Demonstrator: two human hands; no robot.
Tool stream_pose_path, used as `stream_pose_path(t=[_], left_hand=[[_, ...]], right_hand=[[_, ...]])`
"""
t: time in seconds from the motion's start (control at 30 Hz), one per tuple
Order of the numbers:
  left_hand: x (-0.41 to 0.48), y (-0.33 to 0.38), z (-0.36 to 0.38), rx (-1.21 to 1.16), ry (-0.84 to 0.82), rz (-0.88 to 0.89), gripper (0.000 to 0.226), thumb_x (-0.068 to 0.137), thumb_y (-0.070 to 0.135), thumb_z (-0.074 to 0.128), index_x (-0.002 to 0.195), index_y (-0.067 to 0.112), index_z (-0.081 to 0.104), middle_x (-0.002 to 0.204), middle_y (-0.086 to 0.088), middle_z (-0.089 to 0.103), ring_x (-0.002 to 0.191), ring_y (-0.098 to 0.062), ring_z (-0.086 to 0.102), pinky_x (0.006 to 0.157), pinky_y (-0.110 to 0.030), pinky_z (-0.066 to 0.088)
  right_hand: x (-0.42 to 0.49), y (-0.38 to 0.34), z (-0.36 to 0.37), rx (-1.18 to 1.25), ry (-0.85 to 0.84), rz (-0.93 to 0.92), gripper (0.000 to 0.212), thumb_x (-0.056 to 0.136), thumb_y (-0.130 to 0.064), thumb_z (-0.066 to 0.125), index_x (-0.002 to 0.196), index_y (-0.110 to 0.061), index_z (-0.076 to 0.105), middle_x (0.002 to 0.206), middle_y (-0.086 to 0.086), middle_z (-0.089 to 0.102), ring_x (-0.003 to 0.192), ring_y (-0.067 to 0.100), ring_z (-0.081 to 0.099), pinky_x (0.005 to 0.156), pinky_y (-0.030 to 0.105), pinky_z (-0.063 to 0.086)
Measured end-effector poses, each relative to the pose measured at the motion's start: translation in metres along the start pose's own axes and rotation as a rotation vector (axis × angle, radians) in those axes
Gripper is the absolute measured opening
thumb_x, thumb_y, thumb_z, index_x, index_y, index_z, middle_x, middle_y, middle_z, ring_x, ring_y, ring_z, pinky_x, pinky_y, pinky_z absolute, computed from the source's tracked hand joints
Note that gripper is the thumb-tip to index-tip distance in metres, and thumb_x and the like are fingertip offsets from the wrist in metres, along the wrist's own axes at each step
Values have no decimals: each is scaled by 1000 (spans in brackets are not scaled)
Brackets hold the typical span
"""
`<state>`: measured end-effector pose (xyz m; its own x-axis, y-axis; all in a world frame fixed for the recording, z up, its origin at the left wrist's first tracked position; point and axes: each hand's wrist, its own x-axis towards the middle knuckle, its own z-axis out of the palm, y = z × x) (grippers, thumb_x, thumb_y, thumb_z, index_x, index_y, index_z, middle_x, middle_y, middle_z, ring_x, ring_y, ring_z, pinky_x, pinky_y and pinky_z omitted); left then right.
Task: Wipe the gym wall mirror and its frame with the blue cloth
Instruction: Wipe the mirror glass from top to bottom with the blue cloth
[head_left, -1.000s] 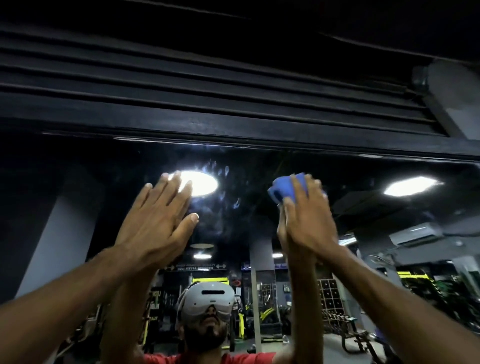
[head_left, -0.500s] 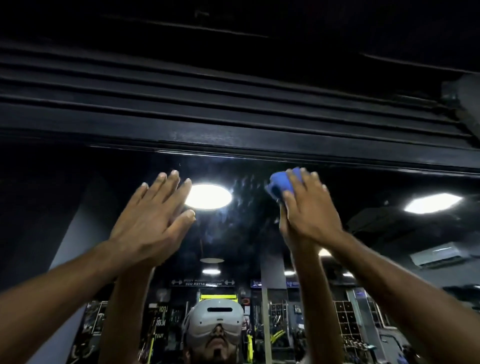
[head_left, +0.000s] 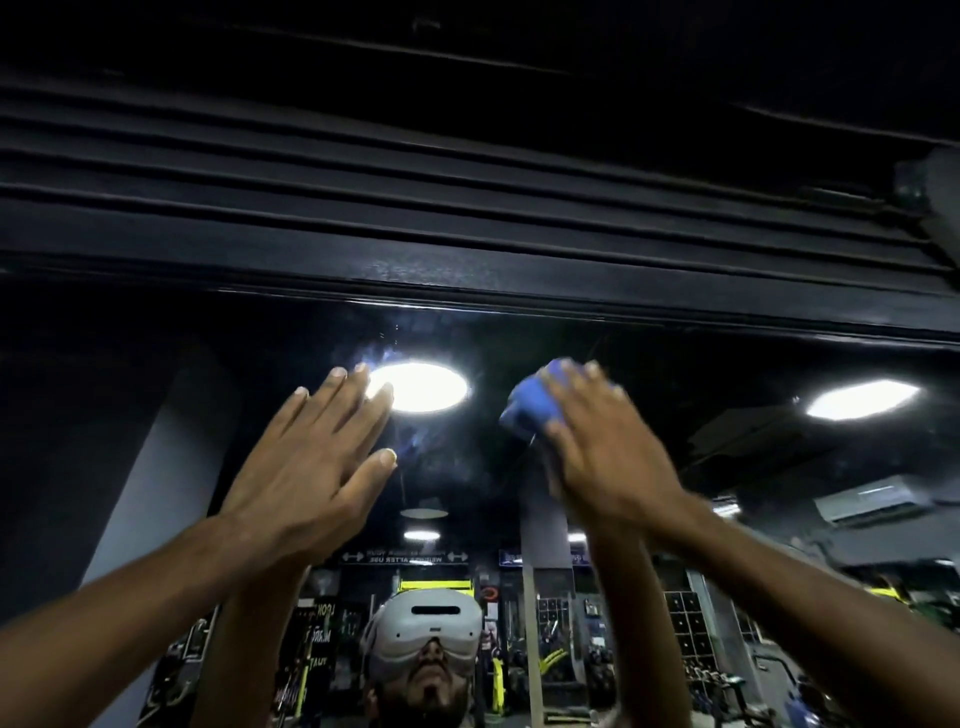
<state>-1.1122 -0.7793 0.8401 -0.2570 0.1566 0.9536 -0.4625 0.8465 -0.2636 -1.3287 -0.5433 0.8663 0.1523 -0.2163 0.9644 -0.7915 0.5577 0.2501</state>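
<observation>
Blue cloth (head_left: 530, 408) has moved down-left below the frame (head_left: 467, 270); right hand (head_left: 602, 452) grips it, bunched, against the mirror (head_left: 675, 374). Left hand (head_left: 311, 457) flat, fingers straight.

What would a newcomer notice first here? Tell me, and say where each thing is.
The round ceiling light glares high in the mirror. Left of it the left hand spreads open; right of it the right hand presses the bunched blue cloth to the mirror under the black frame.
</observation>
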Motion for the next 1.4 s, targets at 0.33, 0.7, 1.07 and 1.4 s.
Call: stream_pose_path(t=[0.33, 0.7, 1.07, 1.4], left_hand=[[-3, 0, -2, -34, 16, -5, 71, 97, 61, 13, 161, 36, -4, 170, 6, -13, 155, -10, -17, 127, -39, -5], [-33, -1, -4, -58, -23, -3, 72, 95, 61, 9, 161, 37, -2, 170, 8, -13, 155, -9, -16, 128, -41, -4], [-13, -75, -21, 36, -8, -25, 75, 91, 71, 7, 159, 43, -6, 169, 9, -17, 154, -8, -20, 124, -34, -13], [-15, -105, -34, 44, 50, -48, 70, 93, 67, 11, 158, 44, -4, 171, 6, -6, 157, -13, -6, 127, -37, -2]], right_hand=[[-21, -104, 14, 139, -17, -27, 59, 107, -48, 25, 160, -36, 2, 165, -6, -16, 152, 15, -21, 123, 34, -13], [-32, -56, 20, 76, 151, 591, 59, 105, -42, 25, 160, -21, 16, 167, 14, 11, 153, 37, 6, 125, 50, 9], [76, -103, 24, 88, 110, 307, 58, 105, -44, 26, 159, -25, 23, 167, 12, 14, 153, 33, 10, 124, 44, 7], [12, -183, 33, 88, -72, -257, 60, 102, -54, 20, 159, -36, 13, 168, -3, 4, 155, 18, -5, 126, 36, -2]])
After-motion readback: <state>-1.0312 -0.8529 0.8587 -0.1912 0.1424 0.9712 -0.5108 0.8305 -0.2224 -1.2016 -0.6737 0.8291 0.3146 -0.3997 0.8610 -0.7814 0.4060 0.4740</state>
